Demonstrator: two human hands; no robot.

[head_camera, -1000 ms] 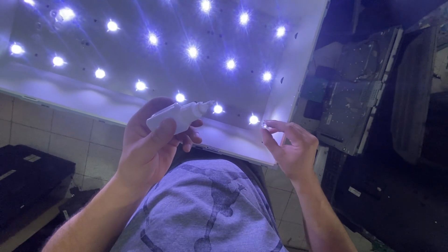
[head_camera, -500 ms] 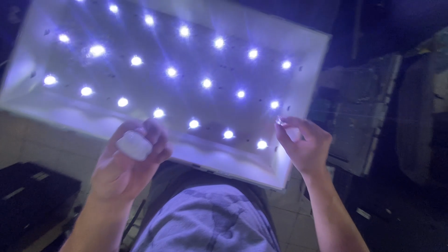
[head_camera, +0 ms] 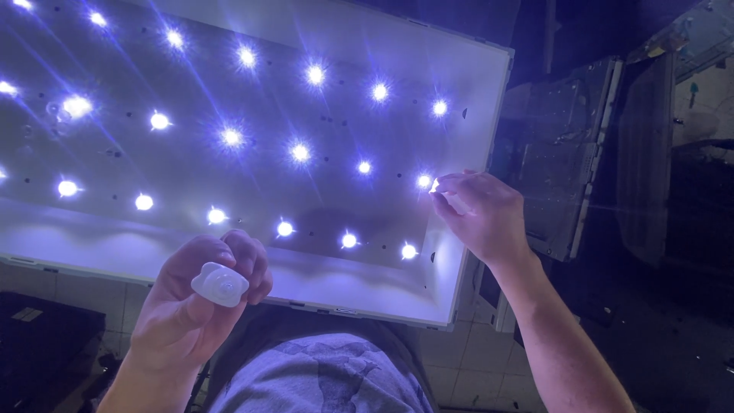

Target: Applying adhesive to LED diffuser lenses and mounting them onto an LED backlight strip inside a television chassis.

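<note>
Left hand (head_camera: 195,306) curled around a small white bottle (head_camera: 219,284), right hand (head_camera: 482,214) pinching a tiny lens (head_camera: 436,186) at a lit panel (head_camera: 252,145), dark panel (head_camera: 566,153) beside

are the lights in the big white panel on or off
On. The lights glow bright white in rows across the panel, with flare streaks around them. The right hand touches one at the panel's right end.
</note>
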